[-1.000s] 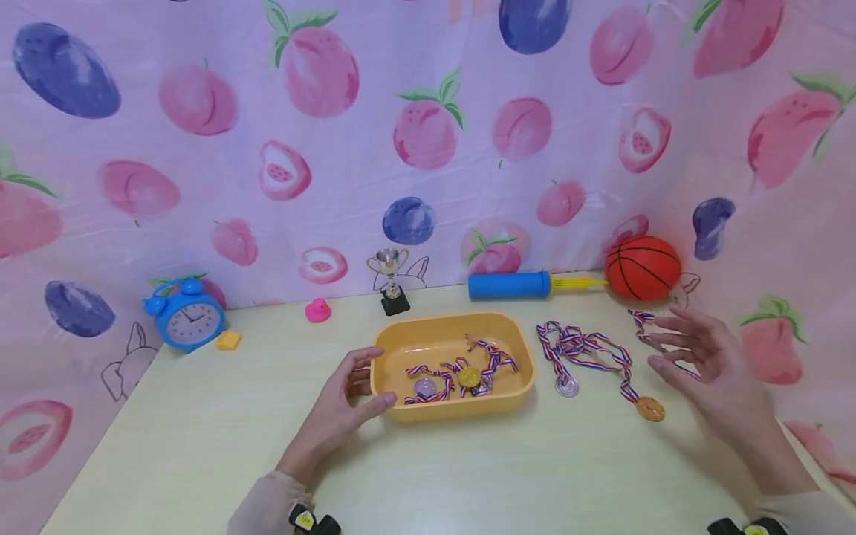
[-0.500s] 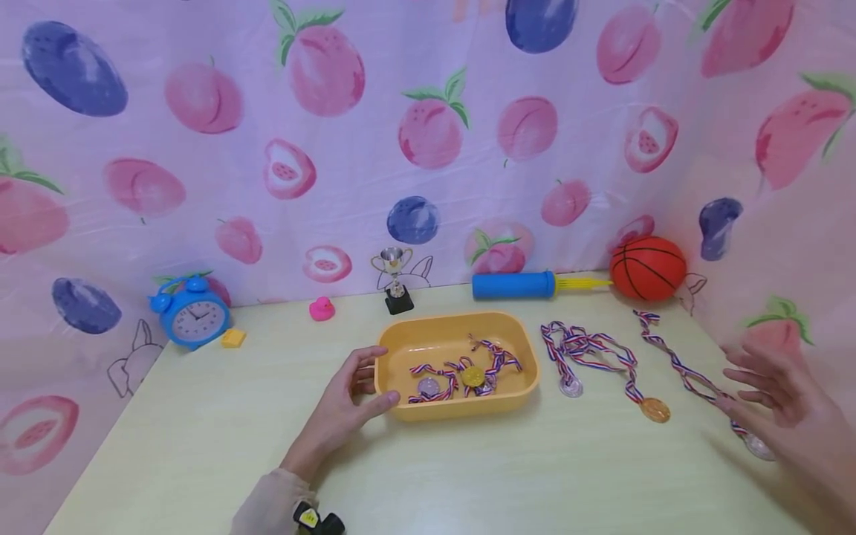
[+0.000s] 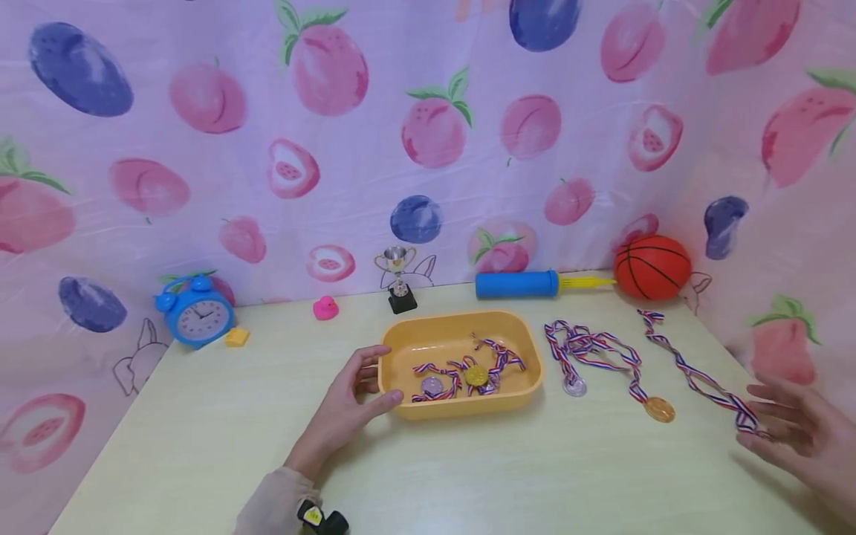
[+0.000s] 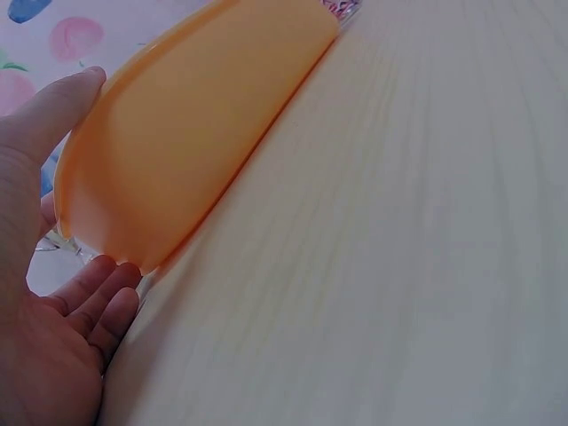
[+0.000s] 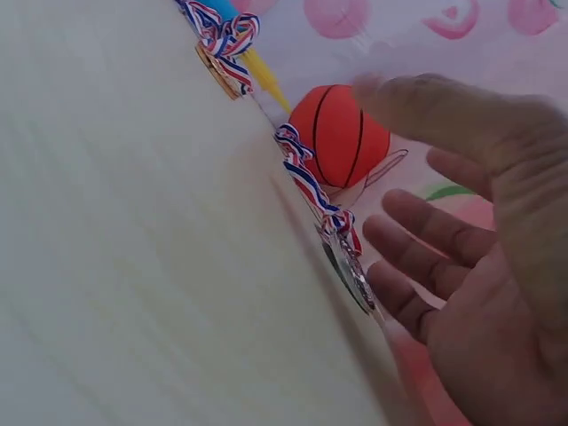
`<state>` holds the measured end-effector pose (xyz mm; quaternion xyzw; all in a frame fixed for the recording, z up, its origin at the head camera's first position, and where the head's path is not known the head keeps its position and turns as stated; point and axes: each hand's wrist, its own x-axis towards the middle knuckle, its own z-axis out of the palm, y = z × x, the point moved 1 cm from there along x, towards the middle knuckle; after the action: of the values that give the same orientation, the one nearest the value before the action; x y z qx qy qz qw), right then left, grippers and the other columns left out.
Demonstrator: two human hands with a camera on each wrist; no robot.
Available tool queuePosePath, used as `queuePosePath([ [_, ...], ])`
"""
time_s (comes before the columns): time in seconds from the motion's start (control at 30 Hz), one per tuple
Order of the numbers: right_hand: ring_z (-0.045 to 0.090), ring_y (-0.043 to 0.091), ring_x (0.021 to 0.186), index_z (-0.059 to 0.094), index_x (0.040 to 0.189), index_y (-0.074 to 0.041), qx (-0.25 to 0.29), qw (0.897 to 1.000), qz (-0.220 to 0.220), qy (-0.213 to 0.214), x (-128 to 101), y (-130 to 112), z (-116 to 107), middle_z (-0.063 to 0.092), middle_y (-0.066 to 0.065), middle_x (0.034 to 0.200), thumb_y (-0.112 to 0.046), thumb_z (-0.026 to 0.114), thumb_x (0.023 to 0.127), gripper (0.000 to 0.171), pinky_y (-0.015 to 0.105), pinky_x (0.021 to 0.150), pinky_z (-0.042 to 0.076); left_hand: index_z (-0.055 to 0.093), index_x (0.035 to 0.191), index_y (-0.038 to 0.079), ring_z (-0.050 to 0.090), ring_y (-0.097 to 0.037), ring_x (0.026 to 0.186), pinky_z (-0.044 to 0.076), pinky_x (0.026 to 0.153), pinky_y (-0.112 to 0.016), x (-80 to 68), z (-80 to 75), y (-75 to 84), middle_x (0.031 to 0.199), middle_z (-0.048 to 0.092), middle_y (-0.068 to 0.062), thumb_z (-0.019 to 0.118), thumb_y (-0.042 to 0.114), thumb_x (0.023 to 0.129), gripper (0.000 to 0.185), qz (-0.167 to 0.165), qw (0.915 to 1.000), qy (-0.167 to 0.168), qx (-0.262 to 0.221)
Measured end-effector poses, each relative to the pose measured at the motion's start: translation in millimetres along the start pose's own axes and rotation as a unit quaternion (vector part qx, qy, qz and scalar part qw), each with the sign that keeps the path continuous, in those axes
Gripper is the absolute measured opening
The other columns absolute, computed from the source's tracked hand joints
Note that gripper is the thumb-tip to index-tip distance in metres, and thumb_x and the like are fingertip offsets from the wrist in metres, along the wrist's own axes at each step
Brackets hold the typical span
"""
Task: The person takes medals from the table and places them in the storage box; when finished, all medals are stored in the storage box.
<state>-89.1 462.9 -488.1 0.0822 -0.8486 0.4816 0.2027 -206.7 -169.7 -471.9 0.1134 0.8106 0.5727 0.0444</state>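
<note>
Right grip (image 3: pixel 799 435) open, fingers spread, seemingly just beside striped medal ribbon (image 3: pixel 695 375)

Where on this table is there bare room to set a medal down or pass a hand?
Bare: the near strip of the pale wooden table in front of the yellow plastic tray, and the wide patch between the left hand and the blue alarm clock. Crowded: right of the tray, three ribboned medals lie near the right hand.
</note>
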Motion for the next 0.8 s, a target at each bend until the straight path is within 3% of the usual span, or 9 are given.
queuePosePath([
  [0.27, 0.05, -0.03, 0.113, 0.051, 0.162, -0.004, -0.125, 0.99, 0.04, -0.047, -9, 15, -8, 0.051, -0.049, 0.129, -0.002, 0.098, 0.082, 0.092, 0.0, 0.083, 0.042, 0.051, 0.159, 0.029, 0.06, -0.03, 0.133, 0.05, 0.116, -0.048, 0.6, 0.1, -0.7, 0.152, 0.062, -0.007, 0.088, 0.026, 0.099, 0.072, -0.007, 1.0, 0.003, 0.001],
  [0.37, 0.045, -0.033, 0.111, 0.055, 0.156, 0.002, -0.155, 0.985, 0.056, -0.056, -11, 13, -7, 0.045, -0.054, 0.128, -0.006, 0.1, 0.08, 0.088, 0.002, 0.079, 0.043, 0.051, 0.16, 0.028, 0.06, -0.03, 0.134, 0.05, 0.117, -0.048, 0.6, -0.2, -0.7, 0.152, 0.062, -0.007, 0.088, 0.026, 0.099, 0.072, -0.007, 1.0, 0.002, 0.001],
  [0.47, 0.045, -0.031, 0.113, 0.058, 0.15, 0.006, -0.145, 0.987, 0.046, -0.053, -14, 11, -4, 0.044, -0.052, 0.13, 0.004, 0.098, 0.077, 0.083, 0.004, 0.078, 0.047, 0.05, 0.16, 0.028, 0.06, -0.029, 0.133, 0.05, 0.116, -0.047, 0.5, -0.5, -0.7, 0.151, 0.062, -0.008, 0.088, 0.027, 0.098, 0.072, -0.006, 1.0, 0.001, 0.001],
  [0.57, 0.046, -0.028, 0.113, 0.061, 0.145, 0.009, -0.137, 0.988, 0.039, -0.054, -16, 10, -2, 0.047, -0.044, 0.129, 0.011, 0.095, 0.077, 0.076, 0.004, 0.079, 0.049, 0.051, 0.16, 0.027, 0.06, -0.03, 0.132, 0.05, 0.116, -0.047, 0.3, -0.8, -0.2, 0.151, 0.062, -0.008, 0.088, 0.026, 0.098, 0.072, -0.005, 1.0, 0.001, 0.0],
  [0.63, 0.047, -0.025, 0.11, 0.064, 0.142, 0.01, -0.146, 0.987, 0.044, -0.059, -16, 9, -1, 0.052, -0.032, 0.129, 0.013, 0.093, 0.079, 0.07, 0.005, 0.078, 0.051, 0.05, 0.161, 0.025, 0.06, -0.03, 0.132, 0.05, 0.116, -0.047, 0.4, -0.8, -0.1, 0.151, 0.062, -0.009, 0.088, 0.026, 0.099, 0.073, -0.004, 1.0, 0.0, 0.001],
  [0.8, 0.048, -0.018, 0.094, 0.072, 0.138, 0.004, -0.217, 0.966, 0.092, -0.102, -8, 2, -3, 0.066, 0.008, 0.128, 0.002, 0.091, 0.089, 0.053, 0.009, 0.074, 0.053, 0.05, 0.162, 0.025, 0.06, -0.03, 0.133, 0.049, 0.117, -0.048, 0.5, -0.2, -1.3, 0.152, 0.061, -0.008, 0.088, 0.027, 0.099, 0.073, -0.005, 1.0, -0.001, 0.003],
])
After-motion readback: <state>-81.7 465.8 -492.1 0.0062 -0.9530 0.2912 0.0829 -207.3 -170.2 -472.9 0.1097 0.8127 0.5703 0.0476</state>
